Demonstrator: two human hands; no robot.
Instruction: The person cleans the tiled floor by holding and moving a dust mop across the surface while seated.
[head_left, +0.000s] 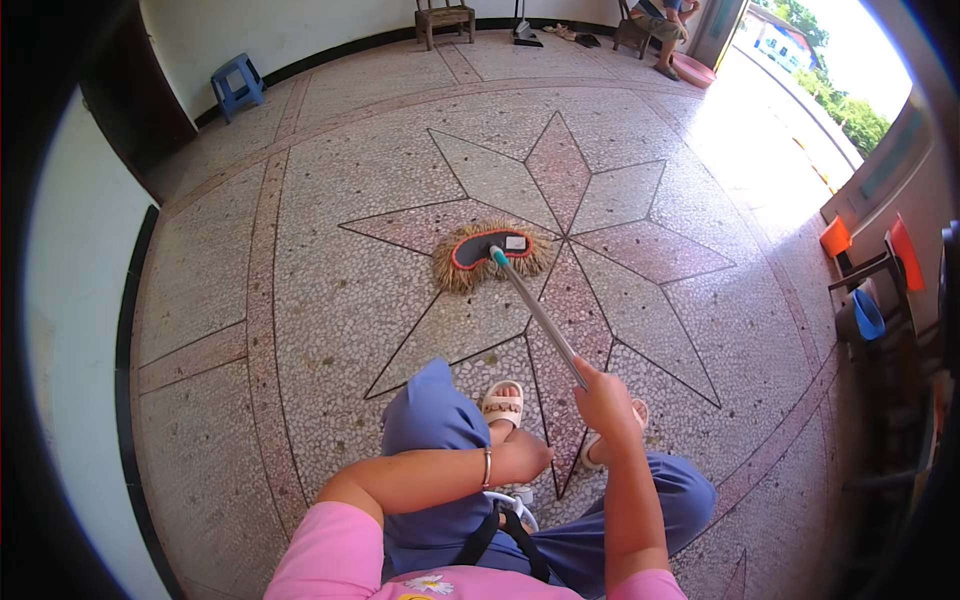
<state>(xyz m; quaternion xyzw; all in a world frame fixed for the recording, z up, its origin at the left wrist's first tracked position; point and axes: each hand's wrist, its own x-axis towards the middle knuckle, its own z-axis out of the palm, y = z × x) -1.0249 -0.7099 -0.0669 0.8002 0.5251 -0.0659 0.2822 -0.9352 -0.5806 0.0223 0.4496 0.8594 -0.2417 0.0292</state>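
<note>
A mop with a beige fringed head (491, 251) lies on the terrazzo floor (360, 300), over the left part of an inlaid star. Its dark plate has a red edge and a pale label. From a teal joint the metal pole (541, 315) runs down towards me. My right hand (604, 397) grips the pole near its lower visible end. My left hand (525, 456), with a silver bangle at the wrist, hangs above my lap between my knees, away from the pole; its fingers are turned from view, so whether it holds anything is unclear.
A blue plastic stool (238, 84) and a wooden chair (444, 21) stand by the far walls. Near them are a dustpan (526, 34) and shoes (574, 34). A seated person (664, 30) is beside a pink basin (693, 69) at the doorway. A blue bucket (868, 315) stands at right.
</note>
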